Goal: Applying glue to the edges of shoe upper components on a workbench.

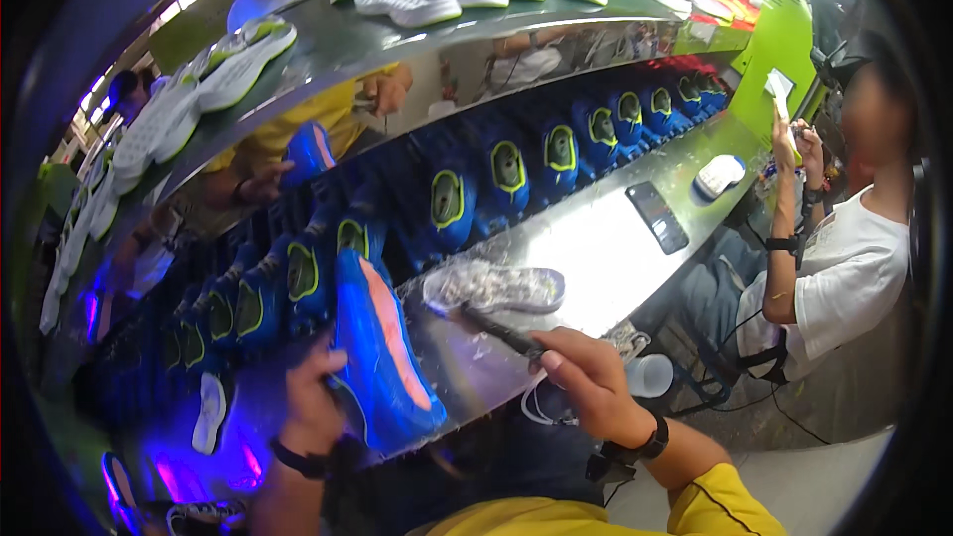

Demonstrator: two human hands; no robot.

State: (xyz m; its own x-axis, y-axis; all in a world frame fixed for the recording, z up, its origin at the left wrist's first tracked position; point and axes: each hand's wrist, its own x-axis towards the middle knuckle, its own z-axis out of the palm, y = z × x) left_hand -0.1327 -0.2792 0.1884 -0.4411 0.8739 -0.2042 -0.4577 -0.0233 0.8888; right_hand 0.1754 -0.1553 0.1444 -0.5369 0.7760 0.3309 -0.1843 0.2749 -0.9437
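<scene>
At the near edge of the desk [594, 250], blue shoe [382, 347], long axis running across that edge, left hand [314, 392] the nearer, pinching its left side; right hand [593, 379], apart to its right, clenched round a dark tool [496, 331].

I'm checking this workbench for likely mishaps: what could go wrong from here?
The slim, dark tool in the right hand, close to the pale shoe-shaped piece, might nudge it. The blue shoe with a pink strip, in the left hand, could bump the row of blue shoes with lime-rimmed openings nearby. The black rectangular phone lies on the silvery metal bench, where a knock might shift it.
</scene>
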